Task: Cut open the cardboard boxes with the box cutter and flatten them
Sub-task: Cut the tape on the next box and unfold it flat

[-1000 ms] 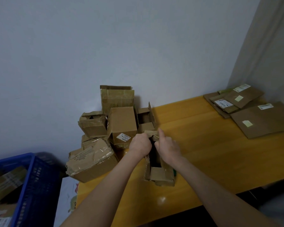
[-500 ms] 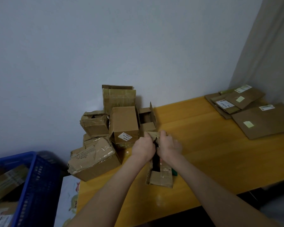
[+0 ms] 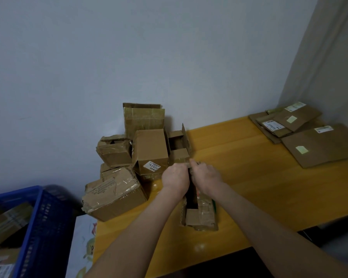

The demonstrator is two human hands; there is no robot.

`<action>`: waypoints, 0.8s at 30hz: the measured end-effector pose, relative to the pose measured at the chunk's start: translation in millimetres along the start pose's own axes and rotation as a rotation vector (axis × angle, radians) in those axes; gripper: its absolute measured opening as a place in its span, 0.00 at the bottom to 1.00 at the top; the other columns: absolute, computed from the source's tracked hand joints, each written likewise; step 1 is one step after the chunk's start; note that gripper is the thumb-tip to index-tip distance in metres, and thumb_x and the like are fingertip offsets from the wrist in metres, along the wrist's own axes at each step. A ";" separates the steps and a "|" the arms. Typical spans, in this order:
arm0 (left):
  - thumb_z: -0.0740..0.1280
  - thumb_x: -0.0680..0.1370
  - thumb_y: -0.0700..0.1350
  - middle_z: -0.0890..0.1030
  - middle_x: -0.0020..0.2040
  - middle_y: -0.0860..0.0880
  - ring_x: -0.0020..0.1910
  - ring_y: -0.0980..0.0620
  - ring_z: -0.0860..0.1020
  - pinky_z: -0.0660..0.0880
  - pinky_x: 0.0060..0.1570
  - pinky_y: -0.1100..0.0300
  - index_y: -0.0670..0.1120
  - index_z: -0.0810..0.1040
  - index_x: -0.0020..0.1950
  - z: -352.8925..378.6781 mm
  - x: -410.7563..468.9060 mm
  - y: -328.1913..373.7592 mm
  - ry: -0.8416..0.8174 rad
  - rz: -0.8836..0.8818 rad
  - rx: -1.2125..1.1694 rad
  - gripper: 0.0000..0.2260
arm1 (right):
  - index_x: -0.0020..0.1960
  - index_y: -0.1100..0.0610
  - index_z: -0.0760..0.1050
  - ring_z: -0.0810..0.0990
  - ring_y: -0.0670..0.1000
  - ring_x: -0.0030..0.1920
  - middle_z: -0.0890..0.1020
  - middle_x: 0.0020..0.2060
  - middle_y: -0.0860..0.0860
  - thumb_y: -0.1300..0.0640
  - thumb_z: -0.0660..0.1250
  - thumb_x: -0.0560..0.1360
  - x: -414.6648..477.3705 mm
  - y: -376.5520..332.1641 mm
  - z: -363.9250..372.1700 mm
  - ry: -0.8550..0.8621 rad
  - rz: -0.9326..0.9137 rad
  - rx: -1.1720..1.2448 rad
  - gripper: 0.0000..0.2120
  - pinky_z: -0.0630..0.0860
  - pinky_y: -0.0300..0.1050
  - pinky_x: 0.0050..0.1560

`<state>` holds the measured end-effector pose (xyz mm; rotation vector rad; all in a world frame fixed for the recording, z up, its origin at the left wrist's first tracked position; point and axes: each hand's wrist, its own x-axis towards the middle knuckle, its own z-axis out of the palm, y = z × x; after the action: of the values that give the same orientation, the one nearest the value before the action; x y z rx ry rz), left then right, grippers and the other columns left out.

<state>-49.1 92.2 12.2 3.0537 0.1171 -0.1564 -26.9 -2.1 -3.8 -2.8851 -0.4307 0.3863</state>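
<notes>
1. Both hands meet at the far end of a small box: the left hand (image 3: 175,178) and the right hand (image 3: 207,177) curl their fingers over its top edges, knuckles almost touching.
2. The small box (image 3: 201,218) rests on the yellow table (image 3: 269,187) near the front edge, its dark inside showing between the wrists.
3. More taped boxes (image 3: 149,149) are piled at the table's back left, against the wall.
4. Flattened cardboard (image 3: 319,145) lies far right.
5. A blue crate (image 3: 42,213) stands left of the table.

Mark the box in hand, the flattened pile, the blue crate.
box in hand (image 3: 199,217), head view, near flap
flattened pile (image 3: 325,146), head view, largest sheet
blue crate (image 3: 48,227), head view, side wall
</notes>
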 end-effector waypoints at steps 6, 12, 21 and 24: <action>0.58 0.80 0.36 0.81 0.48 0.43 0.47 0.46 0.81 0.74 0.38 0.58 0.41 0.78 0.50 0.3 -1.2 -9.0 -0.028 -0.007 -0.080 0.09 | 0.72 0.56 0.59 0.78 0.59 0.52 0.78 0.54 0.59 0.59 0.57 0.80 1.3 4.5 1.8 -0.032 -0.055 0.017 0.21 0.74 0.50 0.44; 0.58 0.80 0.39 0.80 0.43 0.41 0.38 0.46 0.76 0.69 0.36 0.58 0.41 0.78 0.42 2.8 2.3 -21.5 -0.044 -0.015 -0.246 0.11 | 0.70 0.56 0.62 0.79 0.60 0.50 0.79 0.53 0.58 0.54 0.57 0.82 -1.8 8.2 8.4 0.021 -0.098 0.066 0.18 0.76 0.51 0.45; 0.60 0.79 0.42 0.80 0.43 0.42 0.43 0.44 0.79 0.76 0.41 0.54 0.39 0.78 0.46 8.4 11.2 -32.8 -0.080 0.027 -0.268 0.10 | 0.69 0.54 0.64 0.79 0.57 0.48 0.80 0.50 0.56 0.51 0.59 0.81 -2.6 9.9 11.9 0.037 -0.083 0.177 0.19 0.77 0.49 0.44; 0.58 0.80 0.41 0.80 0.49 0.40 0.48 0.41 0.80 0.74 0.40 0.54 0.40 0.75 0.54 7.3 6.2 -25.0 -0.041 0.042 -0.155 0.09 | 0.70 0.51 0.64 0.79 0.57 0.49 0.81 0.50 0.56 0.46 0.55 0.81 -1.7 7.7 8.3 0.074 -0.038 0.108 0.20 0.75 0.47 0.41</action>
<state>-45.7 116.9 2.4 2.8941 0.0588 -0.1975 -28.9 -8.5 -13.0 -2.7722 -0.4373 0.2859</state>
